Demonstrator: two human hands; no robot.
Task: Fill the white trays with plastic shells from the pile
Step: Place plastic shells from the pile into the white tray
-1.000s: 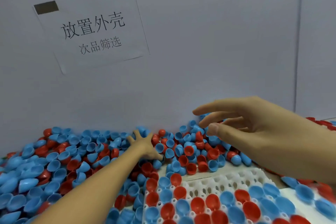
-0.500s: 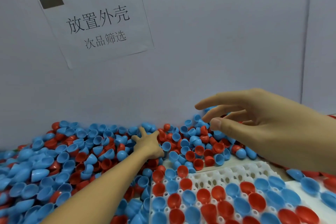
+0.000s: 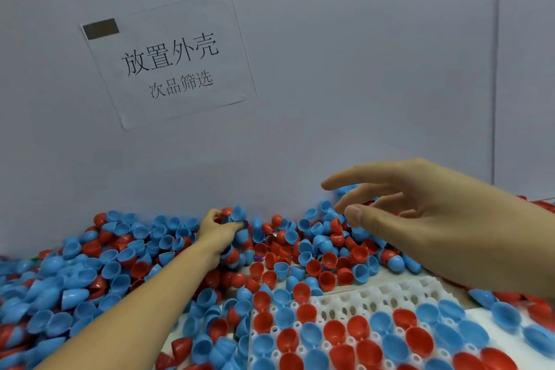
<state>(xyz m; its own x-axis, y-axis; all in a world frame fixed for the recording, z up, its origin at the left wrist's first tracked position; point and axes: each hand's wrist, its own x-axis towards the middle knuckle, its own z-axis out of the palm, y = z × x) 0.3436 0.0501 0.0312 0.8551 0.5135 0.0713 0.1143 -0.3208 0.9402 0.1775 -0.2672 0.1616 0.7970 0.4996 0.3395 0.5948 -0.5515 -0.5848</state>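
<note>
The left hand (image 3: 217, 230) is stretched way out to the far side of the pile of shells (image 3: 126, 261), right up against the grey wall (image 3: 330, 69). Its fingers (image 3: 211, 215) are curled in around a small clump of shells at the top of the heap; a blue shell (image 3: 238, 213) pokes out just past them, and I can't make out how many are actually in the grip.

The right hand (image 3: 426, 219) hangs in the air above the right part of the pile, nearer the camera. Its fingers (image 3: 348, 182) are spread and loosely bent, thumb apart from the rest, and there's nothing in it.

The shells are red and blue plastic halves, heaped across the counter from the left edge to the far right, thickest on the left and along the wall.

The white tray (image 3: 387, 294) sits near right, just beside the near edge of the pile. Most of its visible sockets already have red and blue shells sitting open side up; a bare patch of sockets shows at the far edge. A few more blue and red shells lie on a white surface at the right, though that bit is cut off so I can't tell much.

On the wall far left there's a paper sign (image 3: 171, 60) with printed Chinese text, hanging a bit tilted.
</note>
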